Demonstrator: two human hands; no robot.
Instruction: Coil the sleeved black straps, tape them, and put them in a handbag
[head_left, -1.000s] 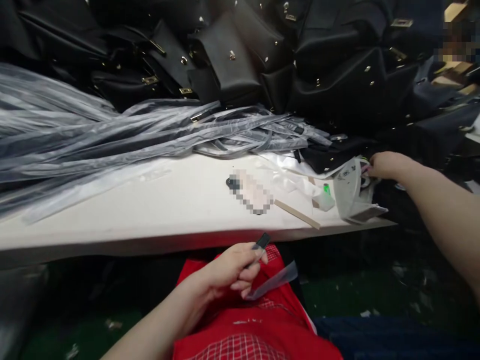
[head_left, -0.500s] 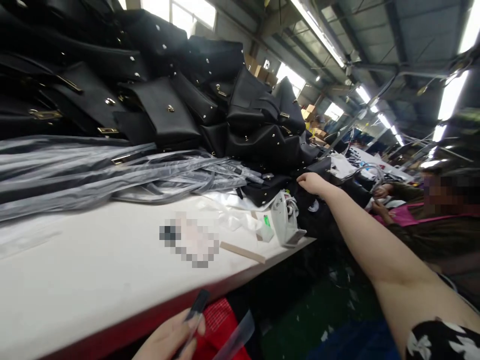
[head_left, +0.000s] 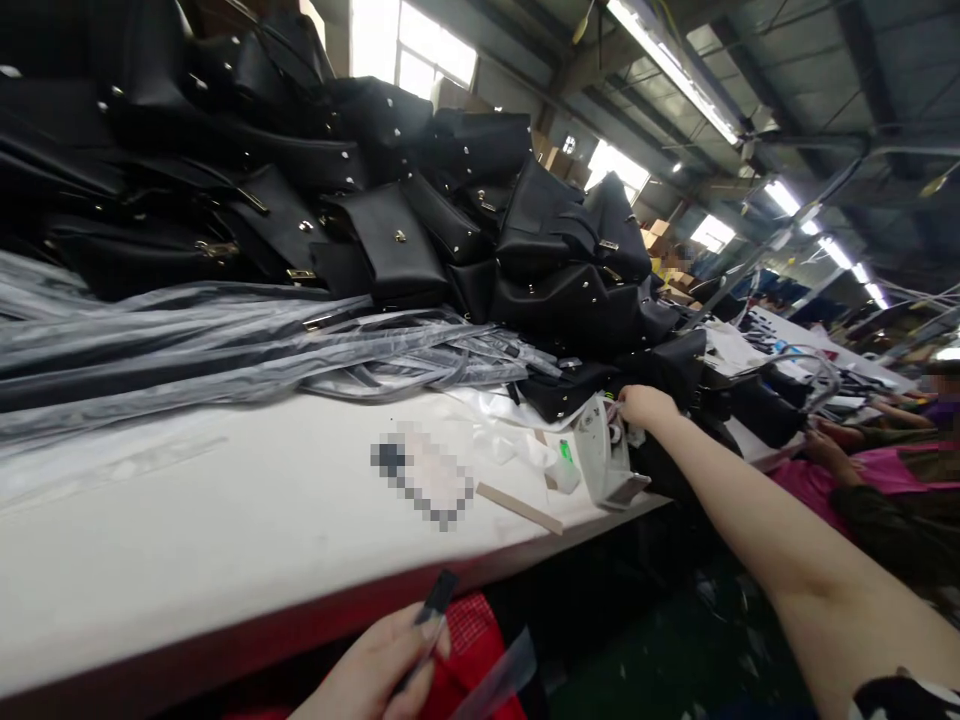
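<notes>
My left hand (head_left: pixel 397 655) is closed on a black strap (head_left: pixel 439 595) partly sleeved in clear plastic. It is in front of the table's near edge, above red cloth (head_left: pixel 480 625). A loose strip of clear plastic (head_left: pixel 499 685) hangs beside it. My right hand (head_left: pixel 649 408) reaches far out to the right, its fingers drawn together at the top of a white plastic device (head_left: pixel 596 455) with round parts inside. What those fingers pinch, if anything, is hidden. Several plastic-sleeved black straps (head_left: pixel 262 345) lie along the back of the white table (head_left: pixel 247 520).
Black bags with metal fittings (head_left: pixel 397 250) are piled high behind the straps. A blurred-out object (head_left: pixel 427 475), a flat tan strip (head_left: pixel 517 507) and crumpled clear plastic (head_left: pixel 510 440) lie on the table. A co-worker in pink and dark sleeves (head_left: pixel 862 470) works at far right.
My right hand has come down from over the black bags to the top of the white device. The view has swung left, shifting things rightward. My left hand still grips the strap.
</notes>
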